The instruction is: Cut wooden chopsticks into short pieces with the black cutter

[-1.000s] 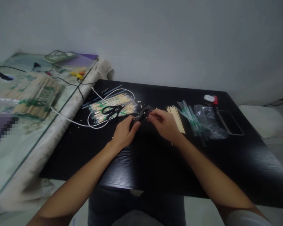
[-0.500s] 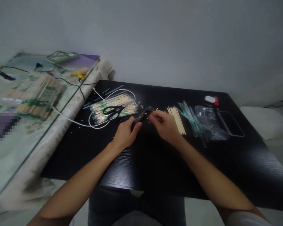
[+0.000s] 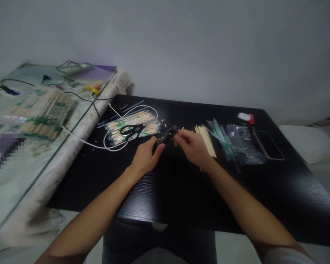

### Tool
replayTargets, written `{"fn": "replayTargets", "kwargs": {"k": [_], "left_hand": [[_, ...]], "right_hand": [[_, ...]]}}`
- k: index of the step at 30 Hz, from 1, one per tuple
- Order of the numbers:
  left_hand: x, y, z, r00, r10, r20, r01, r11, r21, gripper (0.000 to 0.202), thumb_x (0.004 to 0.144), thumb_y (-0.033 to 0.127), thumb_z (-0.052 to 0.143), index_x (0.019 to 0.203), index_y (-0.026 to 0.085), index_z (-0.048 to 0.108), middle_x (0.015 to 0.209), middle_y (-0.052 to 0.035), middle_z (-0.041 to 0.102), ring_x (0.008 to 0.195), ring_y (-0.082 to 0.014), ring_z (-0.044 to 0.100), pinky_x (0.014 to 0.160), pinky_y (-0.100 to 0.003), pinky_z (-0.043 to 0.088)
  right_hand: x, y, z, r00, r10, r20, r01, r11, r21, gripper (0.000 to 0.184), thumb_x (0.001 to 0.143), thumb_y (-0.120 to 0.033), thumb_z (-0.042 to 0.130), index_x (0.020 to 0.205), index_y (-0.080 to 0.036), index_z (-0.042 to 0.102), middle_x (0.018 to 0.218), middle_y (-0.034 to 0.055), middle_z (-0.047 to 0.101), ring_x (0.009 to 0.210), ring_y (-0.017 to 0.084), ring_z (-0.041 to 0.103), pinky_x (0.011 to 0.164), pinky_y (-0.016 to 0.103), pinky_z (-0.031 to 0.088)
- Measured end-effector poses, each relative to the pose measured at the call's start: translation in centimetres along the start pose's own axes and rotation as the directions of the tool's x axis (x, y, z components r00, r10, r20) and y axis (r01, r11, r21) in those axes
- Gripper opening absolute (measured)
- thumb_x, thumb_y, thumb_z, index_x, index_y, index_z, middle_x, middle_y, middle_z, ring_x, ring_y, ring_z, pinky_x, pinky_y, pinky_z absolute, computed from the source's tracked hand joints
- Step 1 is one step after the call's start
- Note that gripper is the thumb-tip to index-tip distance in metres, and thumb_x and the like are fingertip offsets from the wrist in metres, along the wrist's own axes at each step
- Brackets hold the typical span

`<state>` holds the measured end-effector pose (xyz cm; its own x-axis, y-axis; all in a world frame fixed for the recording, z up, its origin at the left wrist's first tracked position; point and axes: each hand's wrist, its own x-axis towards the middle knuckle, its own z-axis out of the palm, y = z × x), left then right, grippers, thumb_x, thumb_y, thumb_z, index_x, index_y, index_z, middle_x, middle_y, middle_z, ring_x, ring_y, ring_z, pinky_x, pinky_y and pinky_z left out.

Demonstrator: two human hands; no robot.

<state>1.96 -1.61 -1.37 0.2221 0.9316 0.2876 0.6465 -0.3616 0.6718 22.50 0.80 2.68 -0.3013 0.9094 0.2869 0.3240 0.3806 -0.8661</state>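
My left hand [image 3: 146, 156] is closed around a dark hand tool [image 3: 166, 136] that looks like pliers or cutters, its head pointing up and to the right. Close by the tool's head, my right hand [image 3: 191, 146] has its fingertips pinched together. A pale stick end [image 3: 201, 169] pokes out beneath the right wrist, apparently a chopstick in that hand, though the fingers hide most of it. Just right of this hand lies a pile of bare wooden chopsticks [image 3: 206, 141]. Several short cut pieces [image 3: 163, 120] are scattered beyond the tool.
Black-handled scissors [image 3: 133, 132] rest on wrapped chopsticks [image 3: 117, 126], with a white cable [image 3: 84, 141] looping around. Empty-looking green-printed wrappers [image 3: 222, 137], a clear bag [image 3: 247, 146], a phone [image 3: 268, 145] and a white case [image 3: 244, 116] lie rightward. A larger chopstick pack [image 3: 45, 113] sits on the left-hand surface.
Both hands stay almost in place, with the tool held as before. A pale stick end now shows beneath my right wrist.
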Motion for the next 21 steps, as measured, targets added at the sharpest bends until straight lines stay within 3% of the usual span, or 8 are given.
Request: {"fn": "replayTargets", "kwargs": {"k": [7,12,21], "left_hand": [[0.1,-0.3,-0.6,0.997,0.066,0.047,-0.063,0.996,-0.064,0.041,0.105,0.053,0.037,0.105,0.019,0.06,0.093,-0.0055,0.068,0.082,-0.0207,0.062,0.078,-0.034,0.046],[0.2,-0.5,-0.8,0.994,0.082,0.066,-0.075,0.993,-0.092,0.043,0.105,0.055,0.037,0.106,0.019,0.061,0.094,-0.0057,0.068,0.084,-0.0213,0.062,0.079,-0.034,0.046],[0.2,-0.3,-0.9,0.996,0.013,0.084,-0.009,0.999,-0.049,0.043,0.103,0.058,0.038,0.09,0.02,0.056,0.071,0.0002,0.058,0.065,-0.0185,0.056,0.064,-0.032,0.038]], "right_hand": [[0.4,-0.9,-1.1,0.989,0.003,0.148,0.004,0.999,-0.045,0.033,0.099,-0.031,0.055,0.069,-0.02,0.062,0.062,-0.0023,0.056,0.057,0.012,0.047,0.057,0.026,0.036],[0.4,-0.8,-1.4,0.983,-0.009,0.183,0.017,0.999,-0.043,0.035,0.101,-0.032,0.052,0.07,-0.019,0.061,0.062,-0.0026,0.055,0.058,0.012,0.047,0.058,0.026,0.036],[0.4,0.0,-0.9,0.986,-0.006,0.169,0.0,0.999,0.038,0.028,0.102,-0.032,0.051,0.079,-0.019,0.063,0.065,-0.0026,0.057,0.057,0.012,0.049,0.058,0.026,0.038]]}}
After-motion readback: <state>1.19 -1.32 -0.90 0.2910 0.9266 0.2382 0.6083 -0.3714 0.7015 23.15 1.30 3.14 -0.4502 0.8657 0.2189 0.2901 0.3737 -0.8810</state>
